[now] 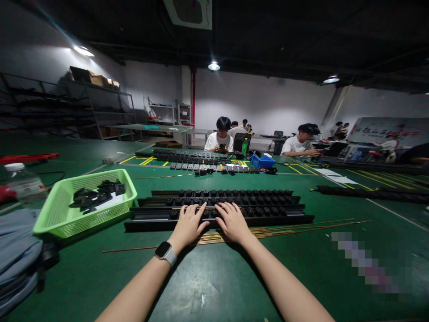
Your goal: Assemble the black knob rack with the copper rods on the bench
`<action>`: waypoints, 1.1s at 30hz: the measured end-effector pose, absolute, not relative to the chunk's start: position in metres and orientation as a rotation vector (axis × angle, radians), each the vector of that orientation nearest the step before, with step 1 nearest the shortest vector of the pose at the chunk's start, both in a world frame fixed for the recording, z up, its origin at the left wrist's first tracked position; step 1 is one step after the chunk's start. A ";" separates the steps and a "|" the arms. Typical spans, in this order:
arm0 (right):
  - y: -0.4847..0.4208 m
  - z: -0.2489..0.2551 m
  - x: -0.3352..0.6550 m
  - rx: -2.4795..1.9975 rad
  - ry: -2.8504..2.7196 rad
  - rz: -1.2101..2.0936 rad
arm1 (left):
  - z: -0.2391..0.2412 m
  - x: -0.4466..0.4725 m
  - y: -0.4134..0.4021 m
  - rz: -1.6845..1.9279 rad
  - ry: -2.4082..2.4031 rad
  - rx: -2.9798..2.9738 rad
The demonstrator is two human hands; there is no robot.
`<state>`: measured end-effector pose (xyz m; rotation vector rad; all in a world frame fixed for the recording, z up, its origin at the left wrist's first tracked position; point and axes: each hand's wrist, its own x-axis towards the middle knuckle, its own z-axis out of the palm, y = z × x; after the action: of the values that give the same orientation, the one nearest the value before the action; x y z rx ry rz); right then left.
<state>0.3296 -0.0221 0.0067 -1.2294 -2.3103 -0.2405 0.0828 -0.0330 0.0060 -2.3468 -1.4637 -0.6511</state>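
Several long black rails [268, 220] lie side by side across the green table, with rows of small black socket-like modules [264, 201] set along them. My left hand [189, 226] rests over the nearest rails, palm down and fingers spread, a watch on its wrist. Beside it my right hand [233, 220] lies on the same rails with its fingers apart. Neither hand is closed round anything. Thin brass-coloured rods [268, 231] lie loosely on the table in front of the rails, running partly beneath my hands.
A green plastic basket [124, 190] with black parts stands at left, near a clear bottle [25, 183] and grey fabric [16, 259]. Further back are more module rows [214, 167] and a blue bin [263, 161]. People sit across the table. A blurred patch covers something at right.
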 end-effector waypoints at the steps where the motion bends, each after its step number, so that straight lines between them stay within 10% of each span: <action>1: -0.022 0.007 0.330 -1.232 -2.304 -0.242 | 0.006 0.083 -0.033 -0.658 -1.459 -2.349; 33: -0.021 0.009 0.333 -1.257 -2.315 -0.224 | 0.000 0.059 -0.051 -0.607 -2.008 -1.962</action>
<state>0.3332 -0.0206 0.0093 -1.2571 -2.3153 -0.2245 0.0587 -0.0505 -0.0001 -1.9616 -2.0082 -0.6066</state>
